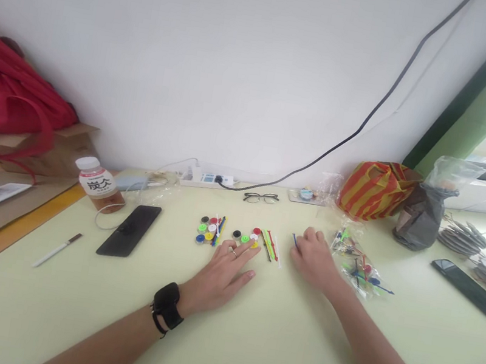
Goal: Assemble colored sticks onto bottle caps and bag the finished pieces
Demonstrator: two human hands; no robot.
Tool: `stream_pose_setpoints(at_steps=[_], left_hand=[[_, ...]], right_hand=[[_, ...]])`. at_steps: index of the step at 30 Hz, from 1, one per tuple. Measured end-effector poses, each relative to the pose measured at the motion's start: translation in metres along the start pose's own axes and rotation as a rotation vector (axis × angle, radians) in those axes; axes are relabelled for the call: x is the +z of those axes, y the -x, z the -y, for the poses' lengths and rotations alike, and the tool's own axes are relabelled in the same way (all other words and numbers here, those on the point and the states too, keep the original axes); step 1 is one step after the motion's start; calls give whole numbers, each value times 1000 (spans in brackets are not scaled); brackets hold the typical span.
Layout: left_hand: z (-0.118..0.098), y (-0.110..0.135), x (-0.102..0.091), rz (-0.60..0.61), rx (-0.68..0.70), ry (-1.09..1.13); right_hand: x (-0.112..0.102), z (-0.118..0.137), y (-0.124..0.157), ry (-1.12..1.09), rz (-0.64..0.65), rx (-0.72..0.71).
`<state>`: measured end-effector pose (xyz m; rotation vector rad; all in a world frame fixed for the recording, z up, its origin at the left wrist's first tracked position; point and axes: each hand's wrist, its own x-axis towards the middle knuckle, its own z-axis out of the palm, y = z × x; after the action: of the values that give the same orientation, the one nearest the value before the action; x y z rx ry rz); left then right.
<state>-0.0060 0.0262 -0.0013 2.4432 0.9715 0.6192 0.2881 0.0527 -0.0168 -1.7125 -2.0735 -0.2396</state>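
Surface: pale green table [272, 346] against a white wall [200, 46].
Left hand [224, 271]: spread flat, fingertips on coloured discs [246, 236].
Right hand [315, 256]: fingers bunched, pinching a blue stick [294, 240] down on the table.
Between hands: loose coloured sticks [270, 245].
Beside right hand: clear bag [356, 264] of more parts.

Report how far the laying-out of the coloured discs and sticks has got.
Done: one cluster of discs and sticks lies apart on the table. In hand: the left hand, fingers spread, touches a second cluster; the right hand has its fingertips at a blue stick, grip unclear. Left: more coloured pieces sit in the clear plastic bag beside the right hand.
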Motion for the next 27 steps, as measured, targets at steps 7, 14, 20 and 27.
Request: stream_pose_setpoints(at_steps=[7, 14, 20, 27], left_hand=[[-1, -2, -1, -61, 32, 23], [4, -3, -2, -95, 7, -55], [4, -4, -1, -132, 22, -57], [7, -4, 1, -188, 4, -65]], right_hand=[[17, -12, 5, 122, 72, 8], [10, -19, -3, 81, -76, 106], [4, 16, 0, -304, 82, -171], [-2, 22, 2, -346, 110, -191]])
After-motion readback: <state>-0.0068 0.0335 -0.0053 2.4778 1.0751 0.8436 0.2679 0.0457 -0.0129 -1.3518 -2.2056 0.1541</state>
